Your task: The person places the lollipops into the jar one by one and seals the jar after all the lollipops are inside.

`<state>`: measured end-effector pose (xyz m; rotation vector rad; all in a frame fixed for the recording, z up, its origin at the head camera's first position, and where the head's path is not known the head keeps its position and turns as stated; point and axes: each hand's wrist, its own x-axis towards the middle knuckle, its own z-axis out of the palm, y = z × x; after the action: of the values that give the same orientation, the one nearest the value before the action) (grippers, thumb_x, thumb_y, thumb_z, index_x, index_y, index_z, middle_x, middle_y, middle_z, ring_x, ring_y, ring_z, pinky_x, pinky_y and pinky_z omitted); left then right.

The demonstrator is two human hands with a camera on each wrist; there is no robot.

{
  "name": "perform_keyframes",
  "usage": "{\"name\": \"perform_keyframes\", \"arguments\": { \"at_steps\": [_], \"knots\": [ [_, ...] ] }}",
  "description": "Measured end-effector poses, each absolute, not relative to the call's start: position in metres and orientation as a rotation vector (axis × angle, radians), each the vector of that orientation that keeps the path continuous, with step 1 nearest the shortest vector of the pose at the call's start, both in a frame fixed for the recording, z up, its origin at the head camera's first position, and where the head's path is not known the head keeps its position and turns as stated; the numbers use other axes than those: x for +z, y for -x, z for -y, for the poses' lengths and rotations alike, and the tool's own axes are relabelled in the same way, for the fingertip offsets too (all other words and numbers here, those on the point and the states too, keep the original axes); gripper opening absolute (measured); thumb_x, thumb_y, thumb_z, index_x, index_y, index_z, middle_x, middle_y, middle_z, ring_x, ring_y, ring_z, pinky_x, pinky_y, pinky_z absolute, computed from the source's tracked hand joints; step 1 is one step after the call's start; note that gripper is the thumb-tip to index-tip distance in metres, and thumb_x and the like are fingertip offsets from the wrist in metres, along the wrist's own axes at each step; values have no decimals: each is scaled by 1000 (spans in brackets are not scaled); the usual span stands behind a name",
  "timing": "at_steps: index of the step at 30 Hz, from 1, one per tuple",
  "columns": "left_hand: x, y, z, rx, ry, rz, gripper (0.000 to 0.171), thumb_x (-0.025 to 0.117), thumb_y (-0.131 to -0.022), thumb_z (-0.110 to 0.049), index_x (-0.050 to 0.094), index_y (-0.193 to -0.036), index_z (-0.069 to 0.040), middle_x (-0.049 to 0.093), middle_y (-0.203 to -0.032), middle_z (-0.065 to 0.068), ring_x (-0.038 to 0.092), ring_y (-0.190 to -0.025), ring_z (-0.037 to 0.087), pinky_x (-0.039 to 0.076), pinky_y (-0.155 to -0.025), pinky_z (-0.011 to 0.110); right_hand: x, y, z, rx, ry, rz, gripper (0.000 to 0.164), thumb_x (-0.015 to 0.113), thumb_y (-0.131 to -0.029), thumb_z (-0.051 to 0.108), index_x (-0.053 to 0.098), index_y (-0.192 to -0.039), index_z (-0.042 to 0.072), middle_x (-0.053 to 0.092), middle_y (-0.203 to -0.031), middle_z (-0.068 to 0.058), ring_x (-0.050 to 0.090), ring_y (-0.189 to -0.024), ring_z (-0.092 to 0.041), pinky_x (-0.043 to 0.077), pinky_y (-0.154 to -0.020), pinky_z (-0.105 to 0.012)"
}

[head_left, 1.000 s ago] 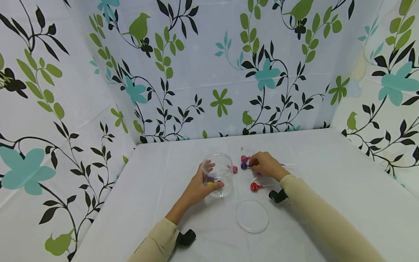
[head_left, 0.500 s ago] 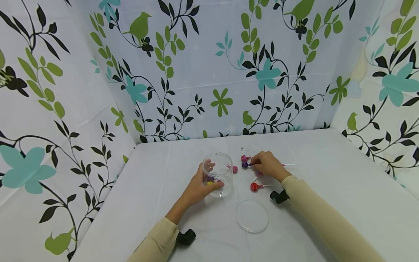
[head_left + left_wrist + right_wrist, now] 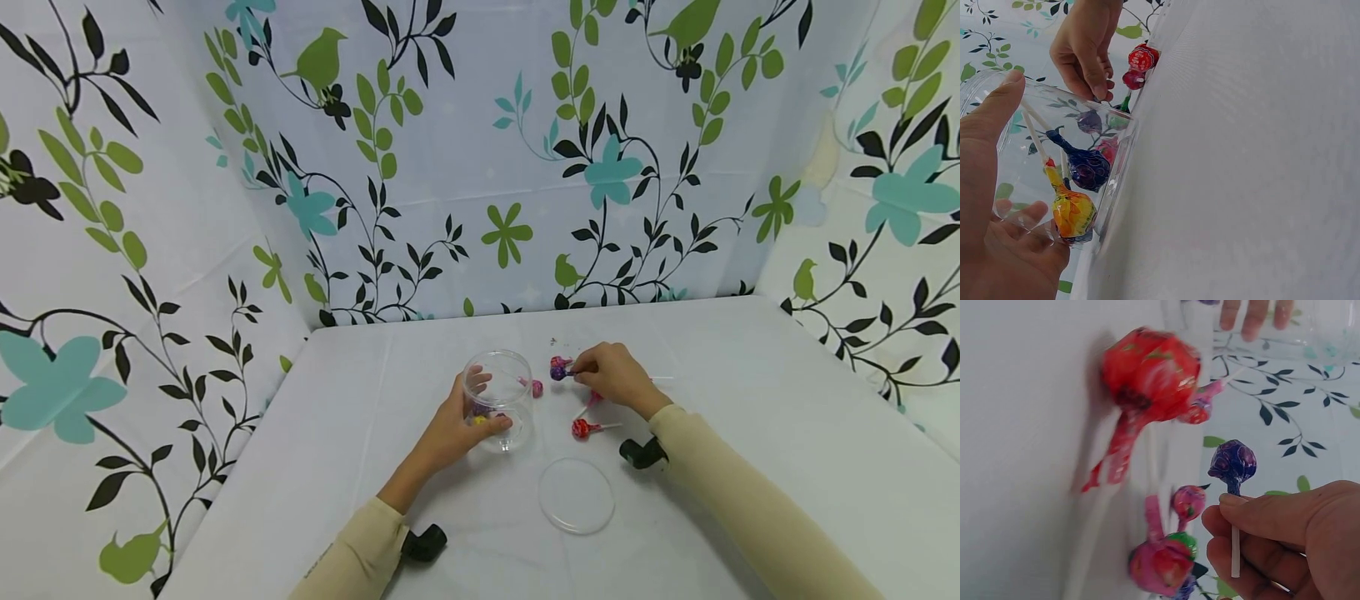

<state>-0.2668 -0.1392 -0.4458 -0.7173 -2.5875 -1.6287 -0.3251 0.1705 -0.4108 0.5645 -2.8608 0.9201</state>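
My left hand [image 3: 453, 429] grips a clear plastic jar [image 3: 498, 390] around its side, thumb in front. Inside the jar lie a yellow lollipop [image 3: 1074, 214] and a dark blue lollipop [image 3: 1090, 170], sticks slanting up. To the right, my right hand [image 3: 617, 377] pinches a purple lollipop [image 3: 1233, 461] by its white stick, just below the wrapper; in the right wrist view its head points up, apart from the table. A red lollipop [image 3: 581, 429] lies nearer me, and a pink lollipop [image 3: 537, 388] rests beside the jar.
A clear round lid [image 3: 577, 531] lies flat in front of the jar. More lollipops, including a pink and green one [image 3: 1159, 565], lie around my right hand. Black wrist mounts [image 3: 643, 453] sit under both forearms. A patterned curtain [image 3: 420, 208] borders the white table [image 3: 750, 417].
My right hand has shifted slightly away from me and to the right, raising the purple lollipop a little. The left hand and jar stay in place.
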Motion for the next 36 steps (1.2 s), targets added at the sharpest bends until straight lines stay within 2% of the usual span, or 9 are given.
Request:
{"name": "perform_keyframes", "arguments": {
  "at_steps": [9, 16, 27, 36],
  "knots": [
    [-445, 269, 140, -1605, 715, 2583, 97, 84, -88, -44, 25, -160, -17, 43, -160, 10, 50, -139, 35, 37, -114, 54, -381, 313, -162, 972, -649, 2690, 12, 74, -95, 4, 81, -105, 1, 77, -91, -6, 65, -79, -19, 57, -70, -36],
    [-444, 268, 139, -1592, 705, 2592, 97, 83, -88, -45, 25, -160, -17, 43, -160, 10, 51, -137, 34, 39, -113, 55, -364, 303, -153, 972, -684, 2633, 13, 75, -95, 4, 81, -106, 3, 77, -92, -5, 67, -87, -22, 56, -79, -42],
    [-444, 267, 138, -1619, 692, 2596, 97, 83, -88, -44, 25, -161, -17, 43, -161, 9, 48, -140, 36, 38, -113, 55, -345, 291, -140, 982, -754, 2562, 11, 76, -95, 4, 82, -104, 4, 76, -90, -1, 65, -84, -20, 54, -68, -35],
    [-446, 266, 139, -1625, 693, 2592, 96, 84, -88, -44, 25, -160, -18, 43, -160, 9, 50, -139, 34, 38, -113, 56, -340, 285, -129, 1001, -827, 2519, 11, 77, -94, 1, 81, -103, 2, 76, -90, -2, 67, -81, -18, 58, -69, -33]
  ]
}}
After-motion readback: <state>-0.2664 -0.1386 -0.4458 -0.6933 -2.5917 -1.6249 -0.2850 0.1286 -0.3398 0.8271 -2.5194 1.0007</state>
